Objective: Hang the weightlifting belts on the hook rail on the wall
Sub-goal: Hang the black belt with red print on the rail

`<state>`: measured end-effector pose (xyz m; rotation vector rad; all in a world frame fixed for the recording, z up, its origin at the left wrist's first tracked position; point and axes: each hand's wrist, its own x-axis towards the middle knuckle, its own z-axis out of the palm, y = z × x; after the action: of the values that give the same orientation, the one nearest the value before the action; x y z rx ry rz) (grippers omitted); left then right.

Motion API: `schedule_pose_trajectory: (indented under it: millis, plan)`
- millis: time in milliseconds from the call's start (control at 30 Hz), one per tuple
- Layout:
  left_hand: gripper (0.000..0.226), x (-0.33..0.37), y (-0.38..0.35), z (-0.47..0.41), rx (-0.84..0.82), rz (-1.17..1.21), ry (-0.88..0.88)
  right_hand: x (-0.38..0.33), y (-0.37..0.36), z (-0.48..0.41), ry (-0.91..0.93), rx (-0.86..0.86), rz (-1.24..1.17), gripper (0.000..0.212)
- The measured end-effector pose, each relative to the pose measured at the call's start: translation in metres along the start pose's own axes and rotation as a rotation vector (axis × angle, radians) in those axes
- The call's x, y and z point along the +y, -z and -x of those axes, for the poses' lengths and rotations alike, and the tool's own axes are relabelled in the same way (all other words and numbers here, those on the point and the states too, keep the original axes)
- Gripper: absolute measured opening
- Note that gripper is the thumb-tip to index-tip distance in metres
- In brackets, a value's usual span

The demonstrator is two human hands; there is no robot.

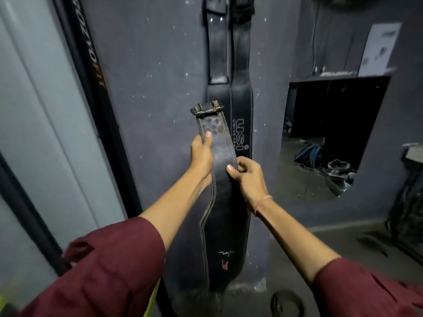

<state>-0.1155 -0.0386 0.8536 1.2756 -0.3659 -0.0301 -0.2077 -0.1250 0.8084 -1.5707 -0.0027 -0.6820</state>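
Weightlifting belt (219,202), worn black leather with pale stitching: held upright in front of dark grey wall (155,88), metal buckle (207,109) at top, wide back section hanging down between the forearms.

Head view:
- Left hand (201,154) clamped on left edge of the strap just below the buckle; thumb flat on the front face beside the punched holes, fingers wrapped behind.
- Right hand (248,177) gripping the right edge a little lower; thumb on front, fingers curled round the back. Pale thread band (263,201) on that wrist.
- Hands near each other but not touching, strap between them.
- Maroon sleeves (103,271) pushed up on both arms.
- Behind the held belt, flat against the wall: narrow black belt (217,53) and, touching it on the right, lettered black belt (242,99) marked "USI". Upper ends cut off by the top edge of frame.
- Held buckle overlapping the lower part of the narrow hung belt; contact not determinable.
- Left of wall: dark upright bar (91,53) with orange lettering.
- Right: rectangular mirror or opening (332,133), cannot tell which; pale paper sheet (380,49) above it.
- Dark ring (287,303) on the floor at bottom.
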Motion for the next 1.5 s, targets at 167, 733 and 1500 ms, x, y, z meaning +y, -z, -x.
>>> schedule_pose_trajectory:
  millis: [167, 733, 1500]
  plan:
    - [0.026, 0.038, -0.023, 0.017, -0.053, 0.031, -0.167, -0.062, 0.001, -0.043, 0.115, 0.064, 0.029, 0.033]
    - [0.032, 0.075, -0.073, -0.023, -0.070, 0.016, -0.234, -0.108, 0.035, -0.086, 0.209, 0.056, -0.062, 0.040]
    - [0.042, 0.025, -0.010, -0.009, 0.015, -0.377, -0.555, -0.078, 0.015, -0.108, 0.290, 0.115, 0.106, 0.047]
